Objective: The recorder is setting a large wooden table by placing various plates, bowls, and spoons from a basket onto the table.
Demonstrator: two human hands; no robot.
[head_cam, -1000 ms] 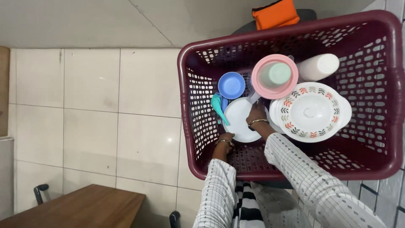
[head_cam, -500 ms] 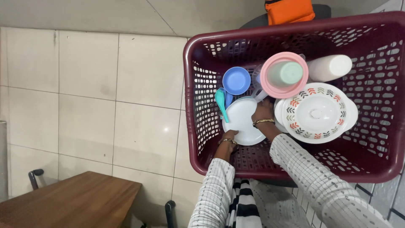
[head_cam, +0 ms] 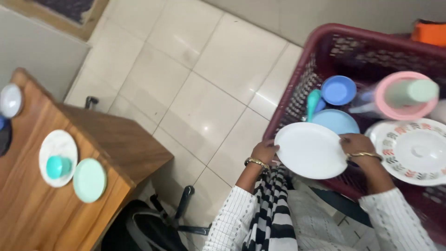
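head view: both hands hold a white plate (head_cam: pixel 310 150) level over the near rim of a maroon basket (head_cam: pixel 297 93). the left hand (head_cam: pixel 264 151) grips the plate's left edge, fingers clenched on its rim; the right hand (head_cam: pixel 357 144) grips the right edge, its fingers curled over the rim. inside the basket, just beyond the plate, lies a light blue plate (head_cam: pixel 335 122), with a small blue bowl (head_cam: pixel 338 89), a teal spoon (head_cam: pixel 312 103), a pink bowl (head_cam: pixel 402 95) and a patterned white lid (head_cam: pixel 411 151) nearby. to the left, well apart, a wooden counter (head_cam: pixel 32 214) carries a mint plate (head_cam: pixel 89 180) and a teal cup (head_cam: pixel 58 167).
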